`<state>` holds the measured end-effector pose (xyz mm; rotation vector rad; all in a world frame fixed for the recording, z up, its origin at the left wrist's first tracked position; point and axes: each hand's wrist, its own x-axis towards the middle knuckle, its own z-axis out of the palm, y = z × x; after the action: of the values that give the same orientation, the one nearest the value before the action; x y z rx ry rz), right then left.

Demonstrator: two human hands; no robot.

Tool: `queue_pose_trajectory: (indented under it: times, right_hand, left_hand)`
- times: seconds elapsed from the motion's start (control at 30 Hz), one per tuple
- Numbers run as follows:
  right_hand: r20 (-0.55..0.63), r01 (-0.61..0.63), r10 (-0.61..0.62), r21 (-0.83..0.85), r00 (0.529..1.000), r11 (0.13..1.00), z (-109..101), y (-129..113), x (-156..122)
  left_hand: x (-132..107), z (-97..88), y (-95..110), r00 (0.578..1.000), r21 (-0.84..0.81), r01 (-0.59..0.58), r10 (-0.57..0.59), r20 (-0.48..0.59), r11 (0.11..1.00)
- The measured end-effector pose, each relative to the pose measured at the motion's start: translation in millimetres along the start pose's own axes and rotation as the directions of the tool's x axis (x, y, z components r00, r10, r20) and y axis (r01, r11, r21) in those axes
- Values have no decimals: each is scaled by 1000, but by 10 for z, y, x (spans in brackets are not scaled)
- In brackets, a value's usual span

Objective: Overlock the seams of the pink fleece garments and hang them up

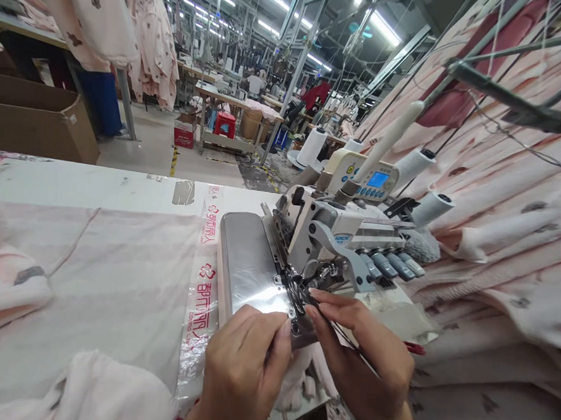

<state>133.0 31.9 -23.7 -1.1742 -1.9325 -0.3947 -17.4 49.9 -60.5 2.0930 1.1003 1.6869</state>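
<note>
An overlock sewing machine stands in front of me, its needle and presser-foot area exposed. My right hand pinches slim dark tweezers, their tips reaching in near the presser foot. Close by, at the front edge of the metal cover plate, my left hand is closed with thumb and forefinger pressed together. Whatever sits between those fingertips is too small to make out. Pale pink fabric hangs below the machine's front edge.
Pale pink fleece pieces lie on the white table at left. Red-printed clear tape runs beside the machine. White thread cones stand behind it. Patterned fleece hangs along the right. A cardboard box is beyond the table.
</note>
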Motion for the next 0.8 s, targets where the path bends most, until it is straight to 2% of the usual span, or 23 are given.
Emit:
queue_pose_trajectory:
  times: [0.13,0.33,0.43,0.67,0.8]
  right_hand:
    - [47,24,-18,-133,999,991,4,-66,98]
    - [96,-11,37,-266,995,964,42,-172,217]
    - [72,-49,64,-201,995,978,46,-180,211]
    - [-113,-160,175,130,978,979,1,-153,78]
    - [-84,-182,194,132,977,974,3,-134,69]
  left_hand:
    - [-4,-1,-10,1000,-10,-6,6,3,1000]
    - [-7,3,-18,1000,-29,-13,13,7,1000]
    - [-10,6,-18,1000,-25,-13,13,5,1000]
    - [-23,12,-19,1000,-15,-15,14,-9,1000]
    - [-23,17,-22,1000,-15,-20,20,-15,1000]
